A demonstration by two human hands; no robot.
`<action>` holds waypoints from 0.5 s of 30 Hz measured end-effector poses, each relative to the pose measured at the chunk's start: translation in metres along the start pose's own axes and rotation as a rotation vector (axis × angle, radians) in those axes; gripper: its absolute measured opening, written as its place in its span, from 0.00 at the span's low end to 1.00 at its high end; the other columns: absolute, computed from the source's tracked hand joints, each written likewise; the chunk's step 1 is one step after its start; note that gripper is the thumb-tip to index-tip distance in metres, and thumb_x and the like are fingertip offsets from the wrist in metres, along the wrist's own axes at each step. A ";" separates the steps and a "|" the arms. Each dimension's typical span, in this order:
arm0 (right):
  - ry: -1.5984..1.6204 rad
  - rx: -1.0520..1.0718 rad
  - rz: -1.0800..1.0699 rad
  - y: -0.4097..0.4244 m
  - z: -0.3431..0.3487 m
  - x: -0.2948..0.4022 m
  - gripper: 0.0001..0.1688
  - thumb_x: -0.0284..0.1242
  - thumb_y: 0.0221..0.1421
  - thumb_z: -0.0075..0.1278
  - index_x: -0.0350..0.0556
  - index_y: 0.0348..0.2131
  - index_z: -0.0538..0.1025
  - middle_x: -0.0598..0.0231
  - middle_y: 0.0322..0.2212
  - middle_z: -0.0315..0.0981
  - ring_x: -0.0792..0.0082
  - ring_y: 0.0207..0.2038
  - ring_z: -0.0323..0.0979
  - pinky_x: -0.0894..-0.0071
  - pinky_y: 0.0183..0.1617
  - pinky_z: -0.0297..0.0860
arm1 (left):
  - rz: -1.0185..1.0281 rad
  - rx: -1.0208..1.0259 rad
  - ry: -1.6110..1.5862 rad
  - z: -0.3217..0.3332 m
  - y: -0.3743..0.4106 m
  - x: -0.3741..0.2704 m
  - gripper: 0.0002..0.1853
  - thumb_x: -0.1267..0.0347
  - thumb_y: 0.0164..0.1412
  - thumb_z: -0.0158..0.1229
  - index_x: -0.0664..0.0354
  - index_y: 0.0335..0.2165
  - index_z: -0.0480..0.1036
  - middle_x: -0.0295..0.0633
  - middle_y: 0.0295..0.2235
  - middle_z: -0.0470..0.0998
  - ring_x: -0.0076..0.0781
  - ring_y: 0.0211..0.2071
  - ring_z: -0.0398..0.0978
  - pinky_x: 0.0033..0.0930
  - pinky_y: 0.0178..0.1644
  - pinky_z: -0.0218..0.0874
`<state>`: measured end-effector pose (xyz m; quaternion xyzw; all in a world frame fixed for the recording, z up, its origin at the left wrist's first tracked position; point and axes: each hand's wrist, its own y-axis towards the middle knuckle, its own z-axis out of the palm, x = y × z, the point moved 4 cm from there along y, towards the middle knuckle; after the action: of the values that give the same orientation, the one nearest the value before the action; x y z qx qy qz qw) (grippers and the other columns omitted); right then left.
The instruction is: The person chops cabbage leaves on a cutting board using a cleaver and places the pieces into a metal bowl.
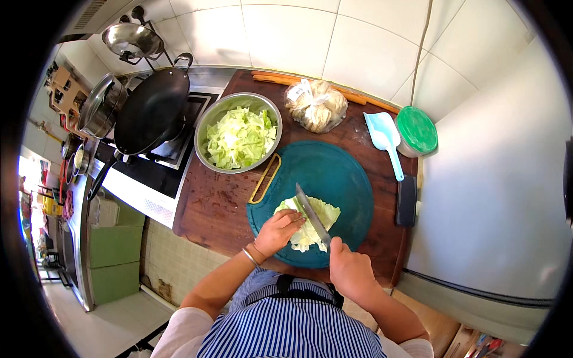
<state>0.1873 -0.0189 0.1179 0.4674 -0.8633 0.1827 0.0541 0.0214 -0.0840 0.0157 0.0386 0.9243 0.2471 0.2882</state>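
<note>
Pale green cabbage leaves (pixel 324 212) lie on a round teal cutting board (pixel 344 174) that has a yellow-edged handle slot. My left hand (pixel 280 230) presses on the left part of the leaves with its fingers bent. In my right hand (pixel 351 268) is the handle of a kitchen knife (pixel 313 218). Its blade crosses the leaves just right of my left fingertips, tip pointing away from me. Whether the edge has cut through cannot be seen. Beyond the board's handle stands a stainless steel bowl (pixel 200 150) holding torn or cut cabbage pieces (pixel 241 138).
Behind the board sits a tied plastic bag (pixel 317 106) of pale food. A light blue scoop (pixel 384 134), a green-lidded tub (pixel 417 131) and a dark oblong object (pixel 406 201) line the right side, beside a refrigerator (pixel 492 179). A black wok (pixel 154 112) rests on the stove at left.
</note>
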 end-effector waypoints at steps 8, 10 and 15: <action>0.070 0.044 0.051 0.017 0.044 0.009 0.14 0.22 0.45 0.46 0.39 0.33 0.60 0.50 0.24 0.72 0.51 0.22 0.74 0.55 0.24 0.70 | 0.003 0.041 -0.001 0.007 -0.004 0.003 0.17 0.76 0.46 0.55 0.62 0.39 0.75 0.41 0.40 0.73 0.39 0.46 0.70 0.35 0.49 0.65; 0.142 -0.071 0.013 0.025 0.044 0.013 0.14 0.21 0.45 0.46 0.39 0.33 0.60 0.49 0.23 0.72 0.50 0.22 0.75 0.54 0.25 0.70 | 0.003 0.060 -0.003 0.005 -0.004 0.003 0.17 0.76 0.46 0.55 0.62 0.40 0.75 0.42 0.40 0.73 0.39 0.46 0.70 0.35 0.49 0.65; 0.127 -0.084 0.031 0.037 0.037 -0.004 0.11 0.25 0.50 0.45 0.41 0.33 0.61 0.50 0.22 0.73 0.51 0.24 0.76 0.55 0.25 0.71 | -0.015 0.034 -0.006 -0.001 0.003 -0.005 0.15 0.75 0.49 0.56 0.63 0.39 0.75 0.44 0.41 0.72 0.43 0.45 0.69 0.37 0.49 0.64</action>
<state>0.1612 -0.0111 0.0725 0.4388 -0.8721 0.1763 0.1256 0.0243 -0.0826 0.0205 0.0375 0.9278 0.2289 0.2922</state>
